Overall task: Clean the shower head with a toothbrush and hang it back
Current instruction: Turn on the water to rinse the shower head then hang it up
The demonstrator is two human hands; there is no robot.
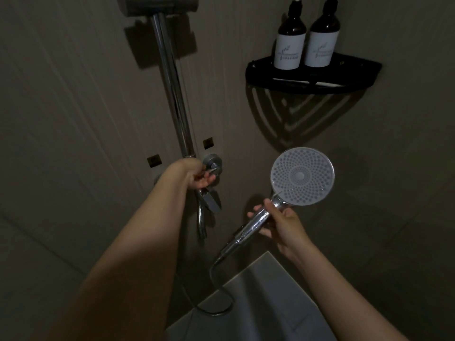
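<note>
The right hand [283, 226] fingers clasp a round chrome shower head [302, 176]; left hand [199, 177] fingers curl round chrome tap lever [213, 169]; 2 brown bottles [290, 43] above.

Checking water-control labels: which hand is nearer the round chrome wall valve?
Left. The left hand holds the lever of the round chrome wall valve; the right hand is off to its right and lower, gripping the chrome shower head by its handle.

One wide-angle view from the person's head looks forward at the shower wall [73, 107], near enough that the left hand [200, 177] grips the mixer valve [213, 161]. Both forearms [138, 242] enter from the near bottom edge. The riser rail [171, 77] runs to the top edge, the corner shelf [307, 82] sits upper right, and the shower head [302, 176] in the right hand [285, 225] is right of centre.
</note>
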